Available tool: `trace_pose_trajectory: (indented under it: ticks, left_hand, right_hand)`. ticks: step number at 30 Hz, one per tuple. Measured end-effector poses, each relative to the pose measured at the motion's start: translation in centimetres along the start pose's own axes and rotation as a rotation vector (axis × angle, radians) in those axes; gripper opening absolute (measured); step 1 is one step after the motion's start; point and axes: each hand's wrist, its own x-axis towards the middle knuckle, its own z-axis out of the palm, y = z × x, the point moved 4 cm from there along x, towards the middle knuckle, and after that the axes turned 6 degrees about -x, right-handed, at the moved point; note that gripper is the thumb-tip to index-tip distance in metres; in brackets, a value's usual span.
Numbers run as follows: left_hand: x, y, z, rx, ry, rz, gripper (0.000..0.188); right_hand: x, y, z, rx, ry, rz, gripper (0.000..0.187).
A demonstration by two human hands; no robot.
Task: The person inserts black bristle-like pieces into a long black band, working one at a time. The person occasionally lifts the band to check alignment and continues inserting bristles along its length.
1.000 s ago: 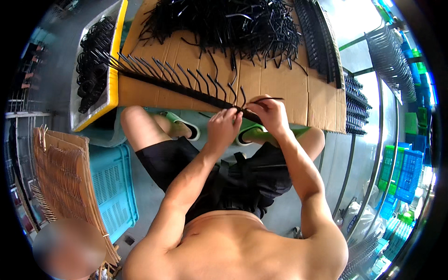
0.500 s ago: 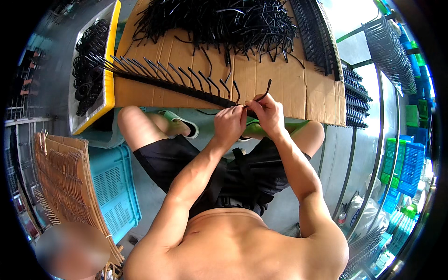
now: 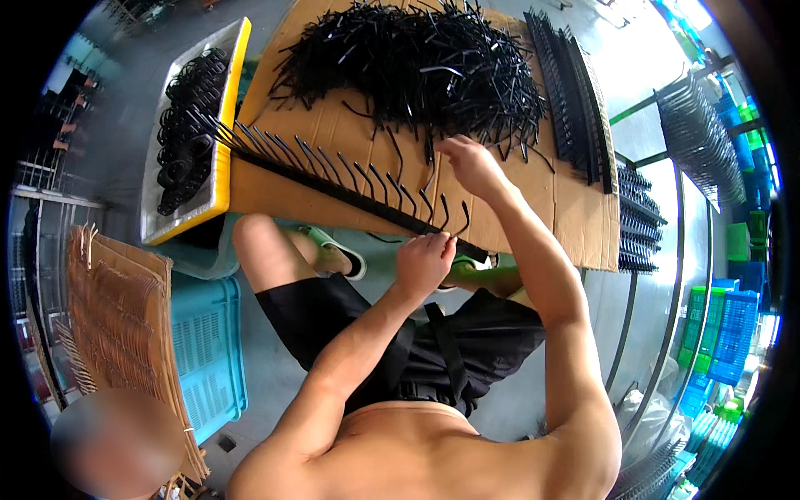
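Observation:
A long black strip [image 3: 350,194] lies slantwise along the table's near edge, with a row of thin, bent black pieces [image 3: 363,177] standing up from it. They look like eyeglass temple arms. My left hand [image 3: 425,265] is closed on the strip near its right end, just below the last upright piece [image 3: 463,218]. Farther forward, my right hand [image 3: 477,169] reaches to the near edge of a large heap of loose black pieces [image 3: 408,67]. Its fingertips are drawn together beside a few stray pieces; what they pinch, if anything, is too small to make out.
Brown cardboard [image 3: 517,208] covers the table. A white tray with a yellow rim [image 3: 223,158] holds black coils at the left. Filled black strips [image 3: 562,100] lie at the right. Beside my legs stand a turquoise crate [image 3: 208,350] and cardboard sheets [image 3: 117,308]. Racks stand at right.
My right hand has left the strip and moved forward to the heap. A bent piece it was handling now stands at the strip's right end. My left hand still grips the strip.

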Motion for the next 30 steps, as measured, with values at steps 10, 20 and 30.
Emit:
trace_pose_trajectory:
  ticks: [10,20,30]
  left_hand:
    - [-0.3,0.5,0.0,-0.078,-0.078,-0.081,0.020]
    - [-1.2,1.7,1.1,-0.108,-0.120,-0.089,0.021]
    - [-1.4,1.2,1.3,-0.120,-0.093,-0.112,0.013]
  right_hand:
    - [6.9,0.0,6.1,-0.394,-0.458,0.065,0.028]
    - [8.4,-3.6,7.9,-0.622,-0.249,-0.609,0.021]
    - [14.7,-2.2,10.4,-0.301,-0.106,0.231,0.027]
